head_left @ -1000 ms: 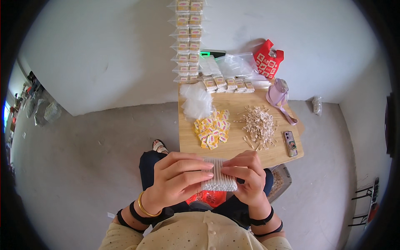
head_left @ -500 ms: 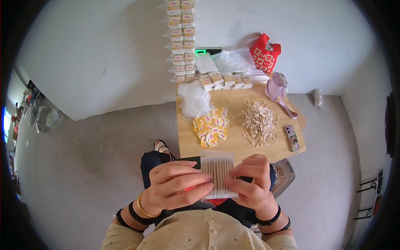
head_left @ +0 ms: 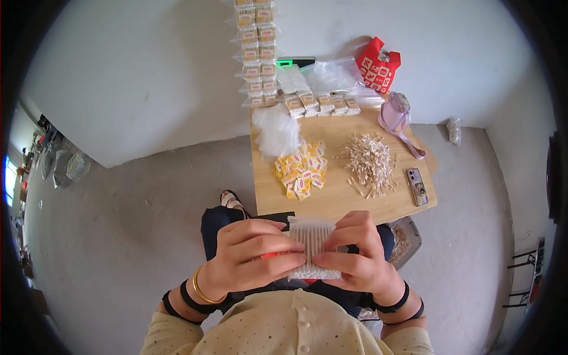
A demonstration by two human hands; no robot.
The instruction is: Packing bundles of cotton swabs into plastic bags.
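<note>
Over my lap, a flat pack of cotton swabs (head_left: 313, 236) is held upright between both hands, its white tips showing along the lower edge. Clear plastic film seems to stand out past its top. My left hand (head_left: 255, 251) grips the left side, with fingers laid across the front. From the right, my right hand (head_left: 358, 251) pinches the pack, thumb on its face and fingers bent at the edge. Beyond it on the table lie yellow and white printed cards (head_left: 300, 171) and a loose heap of swabs (head_left: 371, 163).
The wooden table (head_left: 328, 139) also carries clear bags (head_left: 275, 130), a row of swab packs (head_left: 325, 105), a lilac pouch (head_left: 395, 112) and a phone (head_left: 416, 186). A tall stack of packs (head_left: 258, 53) and a red bag (head_left: 378, 65) stand behind. A bin (head_left: 418, 239) sits beside my leg.
The pack has tilted, so its lower tips show more. My right thumb has shifted left across its face, close to my left fingertips. The whole view has moved slightly.
</note>
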